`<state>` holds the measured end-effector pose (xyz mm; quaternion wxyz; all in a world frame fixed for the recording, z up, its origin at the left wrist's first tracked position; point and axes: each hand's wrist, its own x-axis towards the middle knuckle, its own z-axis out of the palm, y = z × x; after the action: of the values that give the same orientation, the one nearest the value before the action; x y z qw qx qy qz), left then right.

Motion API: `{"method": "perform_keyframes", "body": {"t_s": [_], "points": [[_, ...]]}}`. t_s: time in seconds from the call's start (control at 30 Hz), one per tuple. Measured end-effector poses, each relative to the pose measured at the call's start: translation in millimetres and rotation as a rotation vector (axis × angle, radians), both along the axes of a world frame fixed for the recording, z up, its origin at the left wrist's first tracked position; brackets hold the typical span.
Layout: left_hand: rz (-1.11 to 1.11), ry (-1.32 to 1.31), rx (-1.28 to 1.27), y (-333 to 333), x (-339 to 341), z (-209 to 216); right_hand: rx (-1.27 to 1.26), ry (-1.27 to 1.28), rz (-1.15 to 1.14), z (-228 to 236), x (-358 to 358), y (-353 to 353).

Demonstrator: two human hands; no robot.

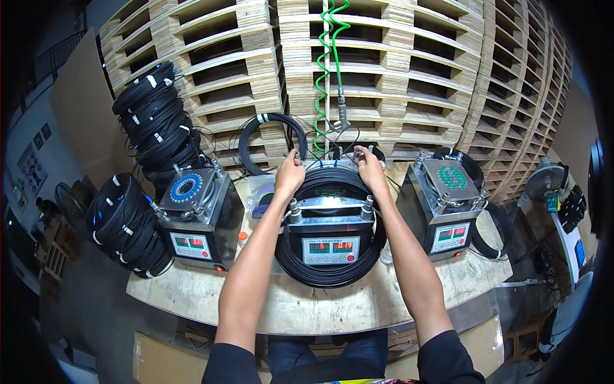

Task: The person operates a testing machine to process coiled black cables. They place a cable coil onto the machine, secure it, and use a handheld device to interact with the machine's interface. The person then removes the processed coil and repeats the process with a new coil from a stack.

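On the pale, wood-grained worktop (320, 313), a round coil of smooth black cable (329, 279) rings a boxy, digital-display metal machine (330, 238). Left hand (291, 176) and right hand (371, 171), fingers bent narrow, reach its far corners; what they grip cannot be told.

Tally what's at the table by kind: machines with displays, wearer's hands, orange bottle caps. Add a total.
Machines with displays: 3 (left machine, middle machine, right machine)
Hands: 2 (left hand, right hand)
Orange bottle caps: 1 (orange cap)
Total: 6
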<state>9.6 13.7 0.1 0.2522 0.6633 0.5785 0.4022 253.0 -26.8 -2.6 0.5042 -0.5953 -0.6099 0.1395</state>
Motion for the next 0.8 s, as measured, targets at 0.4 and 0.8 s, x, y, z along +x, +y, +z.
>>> {"method": "perform_keyframes", "body": {"t_s": [0.4, 0.8], "points": [[-0.052, -0.114, 0.033, -11, -1, 3, 0.009, 0.082, -0.037, -6, -2, 4], [-0.071, -0.109, 0.016, -10, -4, 2, -0.037, 0.101, -0.023, 3, -4, -1]]}}
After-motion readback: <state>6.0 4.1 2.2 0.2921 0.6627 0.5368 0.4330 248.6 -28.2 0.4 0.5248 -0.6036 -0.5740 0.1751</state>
